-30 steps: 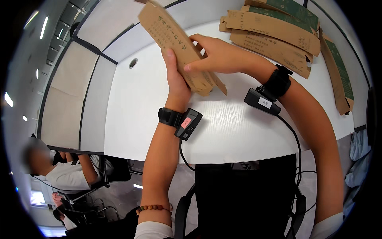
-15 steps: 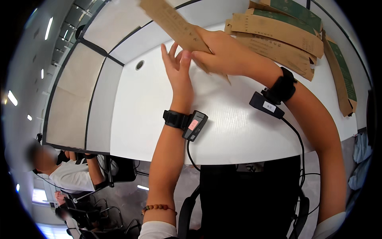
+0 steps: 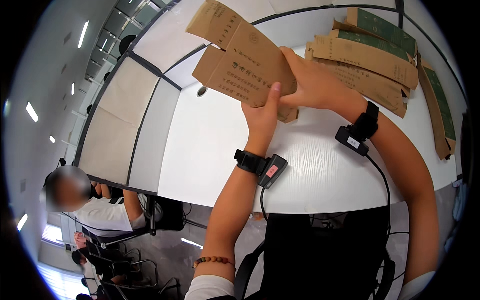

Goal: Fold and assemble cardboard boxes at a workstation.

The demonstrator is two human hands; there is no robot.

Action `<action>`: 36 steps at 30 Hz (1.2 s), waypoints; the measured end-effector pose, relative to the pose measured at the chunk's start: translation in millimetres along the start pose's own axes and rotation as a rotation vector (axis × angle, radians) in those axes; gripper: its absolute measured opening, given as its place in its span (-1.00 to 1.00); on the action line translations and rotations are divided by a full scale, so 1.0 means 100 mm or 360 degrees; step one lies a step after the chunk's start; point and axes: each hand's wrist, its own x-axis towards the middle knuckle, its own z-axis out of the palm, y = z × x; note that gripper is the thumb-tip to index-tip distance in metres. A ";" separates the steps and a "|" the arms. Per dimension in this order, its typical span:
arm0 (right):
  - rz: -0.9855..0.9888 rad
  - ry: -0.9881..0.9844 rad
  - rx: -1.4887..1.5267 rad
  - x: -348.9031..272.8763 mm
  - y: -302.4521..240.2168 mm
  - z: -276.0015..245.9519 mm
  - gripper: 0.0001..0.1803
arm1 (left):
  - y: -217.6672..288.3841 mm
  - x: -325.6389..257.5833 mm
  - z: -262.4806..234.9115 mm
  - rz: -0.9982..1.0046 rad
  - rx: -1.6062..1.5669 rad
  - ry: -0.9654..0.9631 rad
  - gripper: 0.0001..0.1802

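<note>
A brown cardboard box (image 3: 245, 57) with dark printing is held up over the desk, its end flaps spread at the upper left. My left hand (image 3: 262, 115) grips its lower edge, thumb on the printed face and fingers hidden behind. At the right edge, my right hand (image 3: 312, 82) is closed round the cardboard. A small folded end of the box shows below my hands. Each of my wrists wears a black strap with a small cabled device.
Several flattened brown and green boxes (image 3: 365, 55) lie piled at the back right, and another box (image 3: 437, 107) lies along the right side. Partition panels (image 3: 112, 120) edge the white desk (image 3: 200, 165). A round cable hole (image 3: 201, 91) is at the back left. Another person (image 3: 105, 215) sits at the left.
The box has turned from nearly edge-on to show its broad printed face, and its flaps have spread. My left hand has moved right and now grips its lower edge.
</note>
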 end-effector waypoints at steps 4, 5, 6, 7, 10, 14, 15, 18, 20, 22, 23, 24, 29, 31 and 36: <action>0.0022 -0.0178 0.0227 0.08 0.03 -0.08 -0.21 | -0.01 0.04 -0.10 -0.0179 -0.0075 0.0270 -0.62; -0.0084 0.0004 0.0148 0.08 -0.01 -0.04 -0.34 | -0.04 0.05 -0.15 -0.0016 0.0116 0.0269 -0.65; -0.0078 -0.0002 0.0147 0.10 -0.03 -0.04 -0.34 | -0.08 0.06 -0.20 0.0146 0.0308 0.0267 -0.67; -0.0082 0.0040 0.0451 0.15 -0.06 -0.06 -0.37 | -0.14 0.12 -0.22 0.0540 0.0525 0.0243 -0.57; -0.0505 0.0173 0.0958 0.18 0.10 -0.07 -0.51 | -0.07 0.13 -0.11 0.0976 0.1202 0.0349 -0.23; -0.0012 -0.0097 0.1506 0.16 -0.12 -0.17 -0.41 | -0.21 0.13 -0.23 0.0409 0.0976 0.0366 -0.05; -0.0043 -0.0243 0.1425 0.17 -0.07 -0.16 -0.36 | -0.21 0.10 -0.22 0.0416 0.0853 0.0266 -0.32; 0.0063 -0.0474 0.0835 0.10 0.01 0.06 -0.22 | -0.35 0.09 -0.22 0.0594 0.0994 -0.0014 -0.24; 0.0128 -0.0406 0.0701 0.04 0.24 0.33 -0.18 | -0.36 0.06 -0.23 0.0652 0.0999 -0.0130 -0.23; 0.0141 -0.0220 0.0425 0.02 0.50 0.38 -0.27 | -0.30 0.10 -0.25 0.0049 0.0799 -0.0547 -0.25; 0.0166 -0.0170 0.0457 0.00 0.56 0.37 -0.27 | -0.24 0.11 -0.22 -0.0054 0.0793 -0.0599 -0.31; 0.0226 -0.0124 0.0483 0.02 0.63 0.37 -0.29 | -0.21 0.09 -0.19 -0.0068 0.0785 -0.0606 -0.31; 0.0132 0.0071 0.0810 0.13 0.86 0.53 -0.34 | -0.30 0.01 -0.09 0.0184 0.0729 -0.0678 -0.25; 0.0126 0.0058 0.0841 0.06 0.84 0.50 -0.41 | -0.31 0.00 -0.08 0.0235 0.0842 -0.0592 -0.33; 0.0129 0.0078 0.1009 -0.14 0.71 0.40 -0.47 | -0.32 0.03 -0.08 0.0376 0.0790 -0.0363 -0.45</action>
